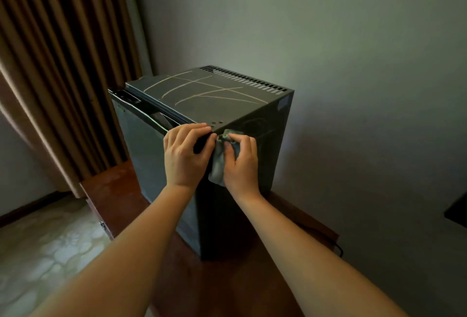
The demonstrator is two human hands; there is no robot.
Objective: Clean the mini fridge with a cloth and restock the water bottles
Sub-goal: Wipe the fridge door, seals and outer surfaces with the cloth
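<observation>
One black box-shaped metal mini fridge [217, 99] stands on one reddish-brown wooden bench [121, 190]. The left grip [184, 155] clasps its near top edge. Just beside, the right grip [240, 162] pinches one crumpled grey cloth [217, 167] against the fridge's right side.

Reddish-brown wooden cabinet top [113, 185], black mini fridge [214, 94] upright on it
</observation>
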